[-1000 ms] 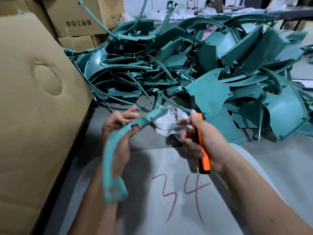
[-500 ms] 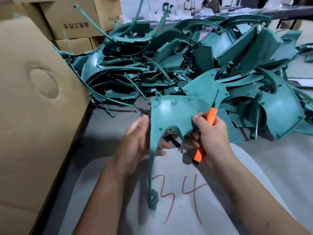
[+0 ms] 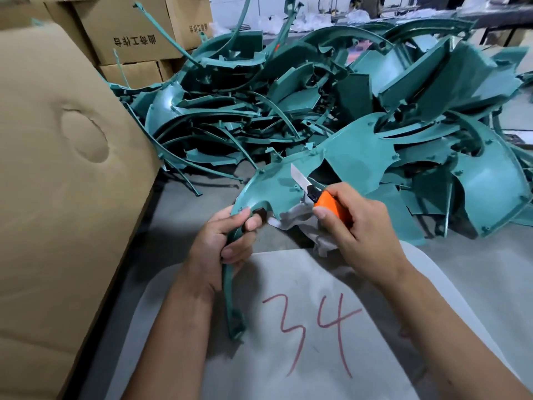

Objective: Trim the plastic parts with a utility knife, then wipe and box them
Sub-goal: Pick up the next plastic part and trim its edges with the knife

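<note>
At the near edge of the table (image 3: 476, 284), over the pale board marked 34 (image 3: 288, 356), we are listing the hands first.

Left hand (image 3: 222, 249): we are gripping the teal plastic part (image 3: 277, 186) by its narrow curved leg, fingers and thumb wrapped round it. Half a second ago this part was standing upright with its broad face toward us; now we are tilting it back, so the wide panel is lying away toward the pile and the leg is hanging down to the board.

Right hand (image 3: 357, 226): we are clenching the orange utility knife (image 3: 323, 197). Its blade, pointing away from the part half a second ago, is now showing bare against the panel's face near the inner cut-out; whether it is touching the plastic we cannot tell.

Meaning, as we are judging it: turning and inspecting is giving way to trimming; wiping and boxing are not yet done.

Beneath the part: a white cloth (image 3: 302, 223), lying crumpled on the table.

Beyond: a heap of teal parts (image 3: 375, 105). Left: a tall cardboard sheet (image 3: 57, 168); printed cartons (image 3: 129, 33) behind.
</note>
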